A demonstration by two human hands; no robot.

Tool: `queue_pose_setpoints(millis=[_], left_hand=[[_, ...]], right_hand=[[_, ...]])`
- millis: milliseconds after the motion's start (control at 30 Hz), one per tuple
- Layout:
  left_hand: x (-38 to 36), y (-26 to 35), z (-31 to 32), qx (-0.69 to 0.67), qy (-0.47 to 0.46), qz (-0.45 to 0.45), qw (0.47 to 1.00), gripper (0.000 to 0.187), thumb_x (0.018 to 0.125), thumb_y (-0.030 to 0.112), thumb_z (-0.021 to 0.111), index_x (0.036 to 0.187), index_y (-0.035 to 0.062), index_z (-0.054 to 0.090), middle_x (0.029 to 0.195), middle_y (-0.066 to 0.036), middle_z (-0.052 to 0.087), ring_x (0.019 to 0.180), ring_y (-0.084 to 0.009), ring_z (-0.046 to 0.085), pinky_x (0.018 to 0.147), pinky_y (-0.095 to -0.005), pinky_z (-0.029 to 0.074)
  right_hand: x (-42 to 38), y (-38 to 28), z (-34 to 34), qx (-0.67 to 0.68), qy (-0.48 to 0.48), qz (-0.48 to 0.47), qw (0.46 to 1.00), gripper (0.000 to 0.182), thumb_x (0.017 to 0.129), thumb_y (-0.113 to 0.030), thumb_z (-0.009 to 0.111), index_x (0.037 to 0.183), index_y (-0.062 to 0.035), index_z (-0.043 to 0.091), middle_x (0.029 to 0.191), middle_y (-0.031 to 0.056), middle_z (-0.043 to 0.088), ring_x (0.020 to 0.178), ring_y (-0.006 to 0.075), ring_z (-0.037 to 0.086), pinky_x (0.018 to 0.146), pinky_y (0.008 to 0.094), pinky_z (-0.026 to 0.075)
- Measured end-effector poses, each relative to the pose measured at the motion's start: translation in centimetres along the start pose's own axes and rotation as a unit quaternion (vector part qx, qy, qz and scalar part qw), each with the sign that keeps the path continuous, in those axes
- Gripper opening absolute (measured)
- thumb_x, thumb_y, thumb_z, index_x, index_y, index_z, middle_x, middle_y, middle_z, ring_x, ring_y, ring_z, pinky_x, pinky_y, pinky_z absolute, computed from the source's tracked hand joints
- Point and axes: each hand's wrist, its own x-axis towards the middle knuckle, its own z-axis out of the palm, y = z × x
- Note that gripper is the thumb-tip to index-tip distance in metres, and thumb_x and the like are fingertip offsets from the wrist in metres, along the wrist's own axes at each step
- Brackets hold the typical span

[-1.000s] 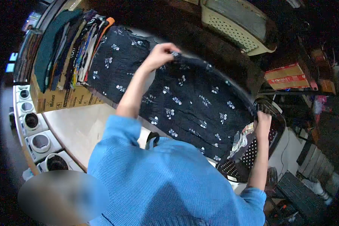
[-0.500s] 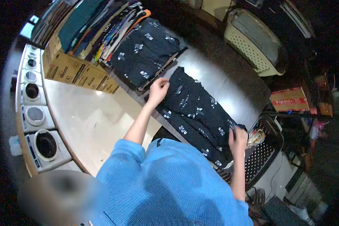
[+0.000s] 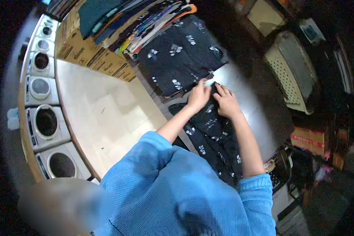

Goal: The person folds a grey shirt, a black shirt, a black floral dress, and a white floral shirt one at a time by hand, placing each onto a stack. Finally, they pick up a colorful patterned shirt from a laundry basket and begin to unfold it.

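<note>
A black garment with white flower prints (image 3: pixel 211 126) lies spread on the table, its lower part hidden by my right forearm and blue top. At its far end my left hand (image 3: pixel 200 96) has bent fingers drawn together on the cloth's edge. Close beside it, my right hand (image 3: pixel 227 103) rests on the same end with fingers stretched out, a ring on one of them. Just beyond both hands is a folded stack of matching black floral cloth (image 3: pixel 177 55).
A row of folded clothes (image 3: pixel 145 27) stands beside a cardboard box (image 3: pixel 94 59) at the upper left. Front-loading washing machines (image 3: pixel 47 122) line the left side. A cream laundry basket (image 3: pixel 283 74) sits at the right, above a red-and-brown carton (image 3: pixel 308 139).
My right hand has moved from the garment's near end up to its far end, beside my left hand. The view has shifted, so the surroundings sit differently.
</note>
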Motion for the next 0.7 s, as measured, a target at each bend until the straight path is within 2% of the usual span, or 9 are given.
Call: queue_pose_setpoints(millis=[67,133,200,233,333,367,567,667,700], left_hand=[[-0.3,0.6,0.8,0.03,-0.01,0.004,0.999,0.046,0.09,0.024,0.061,0.131,0.011,0.044,0.096,-0.023,0.068,0.086,-0.0412,0.065,0.073,-0.0489,0.051],[-0.3,2.4,0.9,0.005,-0.023,-0.031,0.999,0.049,0.09,0.027,0.06,0.133,0.0111,0.043,0.096,-0.023,0.067,0.086,-0.0426,0.064,0.073,-0.0499,0.051],[0.1,0.8,2.5,0.031,0.016,0.048,0.998,0.044,0.092,0.024,0.056,0.133,0.0141,0.044,0.092,-0.021,0.066,0.083,-0.043,0.064,0.07,-0.0511,0.051],[0.1,0.4,2.4,0.072,0.023,0.074,0.994,0.039,0.093,0.021,0.054,0.13,0.0119,0.046,0.093,-0.02,0.066,0.08,-0.041,0.064,0.068,-0.0502,0.052],[0.2,-0.2,2.6,0.139,0.031,0.131,0.981,0.032,0.093,0.015,0.052,0.124,0.0106,0.05,0.094,-0.017,0.065,0.076,-0.0369,0.065,0.064,-0.0465,0.054],[0.3,-0.4,2.9,0.129,0.049,0.148,0.979,0.032,0.092,0.015,0.053,0.124,0.0108,0.05,0.093,-0.016,0.065,0.075,-0.037,0.065,0.063,-0.0465,0.054],[0.4,-0.3,3.1,0.125,0.028,0.114,0.985,0.033,0.094,0.018,0.049,0.127,0.0133,0.05,0.101,-0.018,0.066,0.083,-0.0396,0.065,0.072,-0.0506,0.052],[0.5,-0.3,3.2,0.107,0.032,0.092,0.989,0.032,0.095,0.018,0.048,0.126,0.012,0.05,0.112,-0.018,0.064,0.097,-0.0393,0.062,0.081,-0.049,0.05],[0.6,-0.5,3.1,0.112,0.038,0.101,0.988,0.031,0.094,0.017,0.048,0.125,0.0114,0.051,0.113,-0.017,0.064,0.098,-0.039,0.062,0.082,-0.0485,0.05]], right_hand=[[0.4,0.2,0.5,-0.001,-0.007,-0.008,1.0,0.055,0.066,-0.006,0.07,0.121,-0.0078,0.059,0.151,0.0143,0.032,0.139,0.0333,0.031,0.11,0.0506,0.033],[-0.1,0.0,-0.3,0.017,0.009,-0.034,0.999,0.038,0.067,-0.006,0.067,0.104,-0.001,0.063,0.151,0.0149,0.033,0.14,0.0341,0.03,0.109,0.0532,0.032],[-0.9,0.0,-1.0,0.003,0.022,-0.039,0.999,0.029,0.066,-0.006,0.066,0.095,0.0007,0.063,0.151,0.0152,0.033,0.14,0.0344,0.03,0.109,0.054,0.032],[-1.5,-0.3,-1.6,0.019,0.062,-0.051,0.997,0.018,0.063,-0.006,0.065,0.079,0.0014,0.062,0.146,0.016,0.04,0.137,0.0354,0.034,0.109,0.0539,0.032],[-4.5,-1.1,-4.6,0.056,0.022,-0.071,0.996,0.014,0.061,-0.005,0.063,0.073,0.002,0.062,0.136,0.0162,0.051,0.133,0.0362,0.04,0.109,0.0539,0.032],[-5.9,-2.1,-5.8,0.084,0.05,-0.078,0.992,0.011,0.059,-0.004,0.063,0.067,0.0026,0.061,0.125,0.0153,0.06,0.128,0.0365,0.045,0.109,0.0511,0.033],[-13.0,-5.9,-6.5,0.059,-0.012,-0.133,0.989,0.025,0.054,-0.005,0.07,0.078,-0.0006,0.063,0.101,0.0139,0.065,0.117,0.0323,0.053,0.109,0.0451,0.037],[-14.0,-6.5,-7.3,0.001,-0.07,-0.066,0.995,0.022,0.056,-0.007,0.071,0.076,-0.0042,0.062,0.095,0.0116,0.066,0.111,0.0292,0.055,0.1,0.0437,0.042],[-14.8,-6.3,-7.3,-0.038,-0.019,-0.053,0.998,0.016,0.062,-0.01,0.07,0.075,-0.0071,0.061,0.08,0.0118,0.067,0.09,0.0289,0.063,0.087,0.0421,0.046]])
